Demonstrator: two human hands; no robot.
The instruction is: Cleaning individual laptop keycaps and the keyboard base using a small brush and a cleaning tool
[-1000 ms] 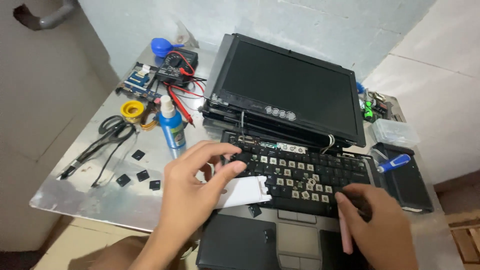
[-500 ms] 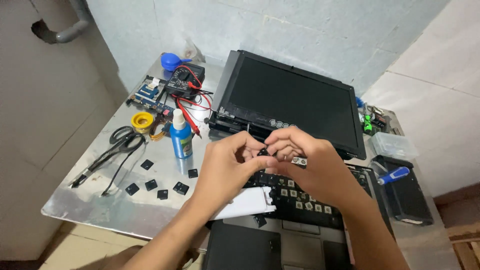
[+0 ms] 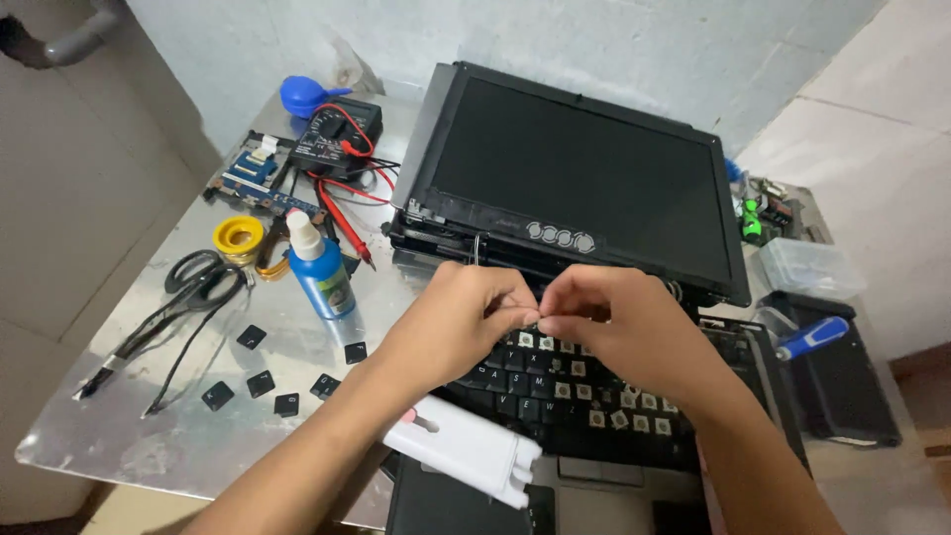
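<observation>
Nearest the camera, a white plastic case (image 3: 466,451) lies across the laptop's front edge, just under the left forearm. Beyond it, over the upper rows of the black keyboard (image 3: 584,396), the left hand (image 3: 451,322) and right hand (image 3: 634,332) meet fingertip to fingertip. Each grip is pinched nearly shut around something small held between the two hands; it is hidden by the fingers, so what it is cannot be told. Judging from the loose keycaps (image 3: 260,381) on the metal table (image 3: 149,436) to the left, fine work like this goes best with the wrists braced low over the keyboard and light, even pressure, so that a small part neither snaps nor springs away. Farther off stand the blue bottle (image 3: 319,267), the scissors (image 3: 203,277), the multimeter (image 3: 335,134) and the tilted dark screen (image 3: 584,173). Half a second earlier the hands were already joined, but held higher in front of the screen; now they sit lower, closer to the keys.
</observation>
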